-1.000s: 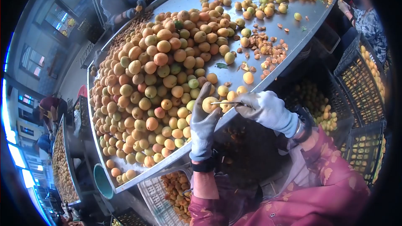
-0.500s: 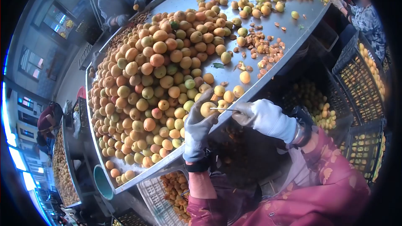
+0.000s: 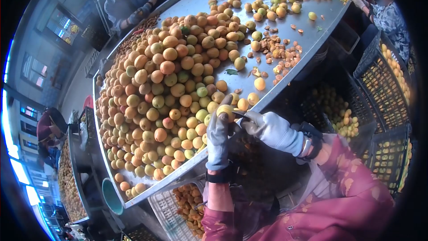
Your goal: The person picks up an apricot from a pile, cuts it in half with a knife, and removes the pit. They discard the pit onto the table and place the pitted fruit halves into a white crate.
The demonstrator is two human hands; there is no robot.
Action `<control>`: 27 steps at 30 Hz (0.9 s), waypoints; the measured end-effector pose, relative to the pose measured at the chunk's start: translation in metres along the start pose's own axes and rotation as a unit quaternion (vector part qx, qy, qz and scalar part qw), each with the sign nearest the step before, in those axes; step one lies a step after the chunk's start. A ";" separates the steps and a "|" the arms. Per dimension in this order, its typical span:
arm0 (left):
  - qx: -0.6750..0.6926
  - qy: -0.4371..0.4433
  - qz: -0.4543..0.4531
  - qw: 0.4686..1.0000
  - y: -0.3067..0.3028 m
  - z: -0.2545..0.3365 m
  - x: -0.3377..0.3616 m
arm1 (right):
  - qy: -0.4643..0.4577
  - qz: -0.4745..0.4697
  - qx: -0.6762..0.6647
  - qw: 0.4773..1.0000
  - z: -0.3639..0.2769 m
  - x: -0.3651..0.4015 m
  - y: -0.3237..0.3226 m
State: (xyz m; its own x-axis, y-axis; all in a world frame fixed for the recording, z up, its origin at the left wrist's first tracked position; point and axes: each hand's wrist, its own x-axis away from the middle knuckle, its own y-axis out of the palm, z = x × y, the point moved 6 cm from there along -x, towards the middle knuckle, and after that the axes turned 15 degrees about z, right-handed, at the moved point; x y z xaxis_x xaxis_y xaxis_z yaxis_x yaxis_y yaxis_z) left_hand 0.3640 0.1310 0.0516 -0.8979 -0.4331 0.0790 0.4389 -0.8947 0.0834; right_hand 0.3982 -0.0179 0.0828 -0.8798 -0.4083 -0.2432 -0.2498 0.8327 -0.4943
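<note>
At the centre of the frame, just over the near edge of the counter (image 3: 307,31), the person's left hand (image 3: 218,138) in a grey glove is closed around one yellow apricot (image 3: 224,110). The right hand (image 3: 272,131), in a white glove, grips a small knife (image 3: 240,114) whose tip meets the fruit. A big heap of apricots (image 3: 169,85) fills the counter to the left. Loose pits (image 3: 276,53) lie at upper right. A crate (image 3: 178,205) sits below.
</note>
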 end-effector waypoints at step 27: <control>0.067 0.039 0.039 0.996 0.013 0.003 -0.002 | -0.048 0.034 0.079 0.995 -0.004 -0.001 0.000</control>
State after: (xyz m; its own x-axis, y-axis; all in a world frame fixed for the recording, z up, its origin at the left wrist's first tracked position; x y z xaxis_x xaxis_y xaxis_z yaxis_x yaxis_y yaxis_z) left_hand 0.3713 0.1203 0.0551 -0.8589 -0.5120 0.0129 0.5026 -0.8379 0.2129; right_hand 0.3973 -0.0164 0.0868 -0.8474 -0.3938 -0.3561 -0.1175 0.7932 -0.5976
